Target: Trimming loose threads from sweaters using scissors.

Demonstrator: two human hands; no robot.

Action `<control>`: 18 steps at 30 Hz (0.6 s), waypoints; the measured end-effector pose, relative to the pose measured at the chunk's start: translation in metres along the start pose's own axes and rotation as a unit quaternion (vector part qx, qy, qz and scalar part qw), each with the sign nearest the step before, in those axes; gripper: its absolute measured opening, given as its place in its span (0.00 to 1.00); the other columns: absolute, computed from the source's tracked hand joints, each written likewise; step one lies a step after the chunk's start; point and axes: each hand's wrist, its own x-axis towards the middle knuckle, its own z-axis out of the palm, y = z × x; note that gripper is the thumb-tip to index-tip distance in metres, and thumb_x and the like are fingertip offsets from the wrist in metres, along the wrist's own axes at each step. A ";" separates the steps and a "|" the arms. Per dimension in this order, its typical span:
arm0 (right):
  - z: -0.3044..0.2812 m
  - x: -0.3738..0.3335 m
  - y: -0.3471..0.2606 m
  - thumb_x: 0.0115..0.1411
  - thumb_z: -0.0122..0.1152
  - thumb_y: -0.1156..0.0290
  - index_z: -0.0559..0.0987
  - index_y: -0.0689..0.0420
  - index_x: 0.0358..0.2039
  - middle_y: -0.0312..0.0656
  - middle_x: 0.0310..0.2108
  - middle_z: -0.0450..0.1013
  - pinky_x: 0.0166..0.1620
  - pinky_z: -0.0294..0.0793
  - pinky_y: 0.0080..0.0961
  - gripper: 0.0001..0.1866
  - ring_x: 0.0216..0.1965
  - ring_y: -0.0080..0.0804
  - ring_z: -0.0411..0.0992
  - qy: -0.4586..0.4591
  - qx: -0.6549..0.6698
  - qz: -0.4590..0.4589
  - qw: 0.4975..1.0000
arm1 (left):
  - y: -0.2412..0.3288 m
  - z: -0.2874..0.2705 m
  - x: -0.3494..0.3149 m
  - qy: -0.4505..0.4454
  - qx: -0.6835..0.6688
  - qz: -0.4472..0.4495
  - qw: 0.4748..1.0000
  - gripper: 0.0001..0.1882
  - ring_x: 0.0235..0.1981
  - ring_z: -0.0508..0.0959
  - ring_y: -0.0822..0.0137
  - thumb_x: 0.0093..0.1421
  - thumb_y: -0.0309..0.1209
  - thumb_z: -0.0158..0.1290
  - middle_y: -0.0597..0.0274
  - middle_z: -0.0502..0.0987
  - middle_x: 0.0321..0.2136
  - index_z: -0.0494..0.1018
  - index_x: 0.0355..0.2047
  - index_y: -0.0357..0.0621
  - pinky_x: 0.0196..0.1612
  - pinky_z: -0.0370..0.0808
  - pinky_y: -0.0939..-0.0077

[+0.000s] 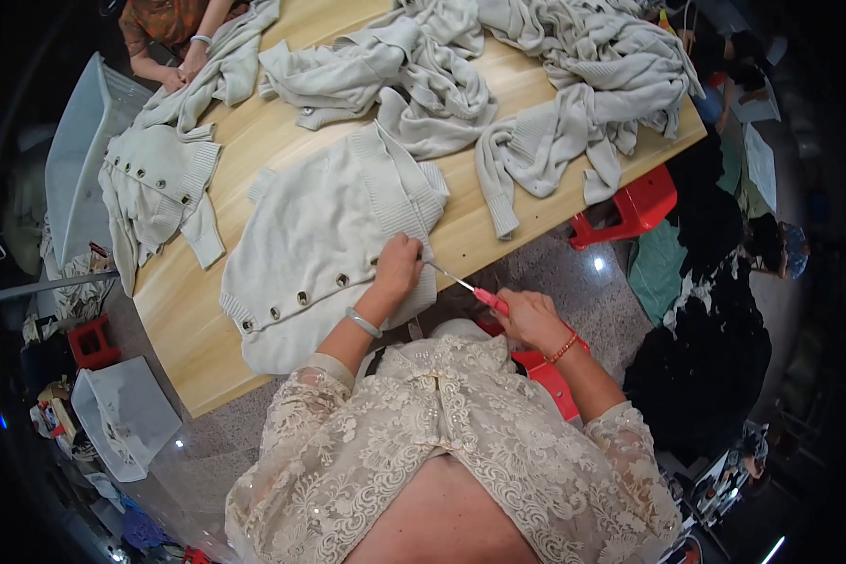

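Note:
A light grey knitted cardigan (310, 221) lies folded on the table in front of me, its dark buttons along the near side. My left hand (399, 270) is closed on the cardigan's front edge by the end of the button row. In my right hand (534, 321) is a red-handled tool (487, 299) with a thin metal shaft, pointing left toward my left fingers. The shaft's tip meets the edge of the knit there; I cannot make out its shape.
More grey cardigans (423, 85) are heaped across the wooden table (174, 324). Another buttoned cardigan (155, 179) hangs over the left edge. A person's hands (190, 68) touch knitwear at the far left. Red stools (634, 202), white bins (127, 414) and dark cloth (700, 367) surround the table.

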 end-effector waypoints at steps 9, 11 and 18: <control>-0.016 0.001 -0.013 0.56 0.59 0.56 0.77 0.56 0.34 0.53 0.31 0.76 0.43 0.72 0.46 0.15 0.38 0.54 0.74 -0.063 -0.024 0.047 0.997 | -0.019 0.004 -0.007 0.030 -0.122 0.047 0.991 0.10 0.35 0.71 0.49 0.45 0.21 0.56 0.51 0.71 0.28 0.70 0.29 0.41 0.39 0.69 0.59; -0.016 0.006 -0.014 0.56 0.59 0.56 0.77 0.56 0.34 0.53 0.31 0.76 0.42 0.72 0.46 0.16 0.38 0.53 0.75 -0.074 -0.028 0.026 0.997 | -0.019 0.005 -0.009 0.038 -0.137 0.027 0.989 0.09 0.34 0.73 0.50 0.46 0.21 0.55 0.52 0.73 0.28 0.72 0.30 0.41 0.39 0.70 0.60; -0.021 0.019 -0.015 0.54 0.60 0.55 0.79 0.53 0.40 0.55 0.32 0.76 0.43 0.72 0.48 0.17 0.38 0.56 0.74 -0.136 -0.033 -0.011 0.990 | -0.021 0.013 -0.008 0.054 -0.138 0.005 0.989 0.09 0.32 0.76 0.50 0.47 0.23 0.56 0.54 0.77 0.26 0.76 0.31 0.43 0.38 0.72 0.59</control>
